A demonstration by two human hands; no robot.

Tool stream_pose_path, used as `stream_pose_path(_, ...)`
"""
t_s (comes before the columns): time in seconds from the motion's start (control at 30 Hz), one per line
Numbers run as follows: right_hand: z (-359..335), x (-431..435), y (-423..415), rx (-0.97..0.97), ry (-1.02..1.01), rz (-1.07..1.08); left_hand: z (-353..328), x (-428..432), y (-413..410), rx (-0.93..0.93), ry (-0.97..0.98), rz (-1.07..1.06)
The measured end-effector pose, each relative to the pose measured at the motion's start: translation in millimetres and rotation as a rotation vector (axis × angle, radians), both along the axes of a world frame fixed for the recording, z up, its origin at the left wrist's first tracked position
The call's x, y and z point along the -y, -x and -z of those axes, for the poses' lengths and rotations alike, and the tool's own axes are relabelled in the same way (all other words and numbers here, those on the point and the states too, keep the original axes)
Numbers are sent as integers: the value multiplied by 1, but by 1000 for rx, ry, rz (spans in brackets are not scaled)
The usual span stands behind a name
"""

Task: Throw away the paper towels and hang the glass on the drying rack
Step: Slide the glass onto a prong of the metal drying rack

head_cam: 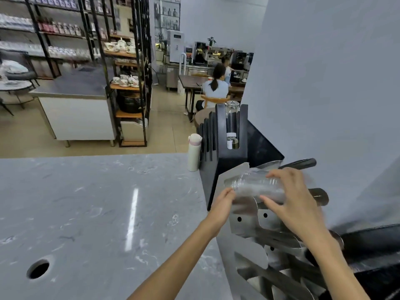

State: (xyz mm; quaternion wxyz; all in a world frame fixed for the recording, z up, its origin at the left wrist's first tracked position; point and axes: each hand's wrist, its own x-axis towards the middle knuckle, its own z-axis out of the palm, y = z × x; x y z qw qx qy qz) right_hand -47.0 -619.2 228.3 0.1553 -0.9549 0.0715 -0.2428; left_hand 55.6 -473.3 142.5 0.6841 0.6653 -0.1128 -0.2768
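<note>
A clear glass point(253, 185) lies on its side over the top of the steel drying rack point(249, 226) at the counter's right edge. My right hand point(296, 202) grips the glass from the right, fingers wrapped over its body. My left hand point(224, 202) touches the glass at its left end, fingertips on the rim. The glass is blurred. No paper towels are in view.
The grey marble counter point(97, 213) has a round hole point(38, 270) at the front left. A white thermos bottle point(194, 152) stands beside a black slotted holder point(223, 137). A grey wall point(335, 83) rises on the right. People sit at a table point(188, 80) beyond.
</note>
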Motion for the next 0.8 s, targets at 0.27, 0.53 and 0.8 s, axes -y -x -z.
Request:
stream_pose_path(0.27, 7, 13, -46, -166, 198, -69, 22, 16, 0, 35, -41, -210)
stream_pose_path(0.53, 21, 2, -61, -261, 256, -91, 30, 16, -19, -172, 34, -203)
stream_pose_path(0.8, 24, 3, -63, -348, 311, -127, 43, 17, -29, -239, 78, -203)
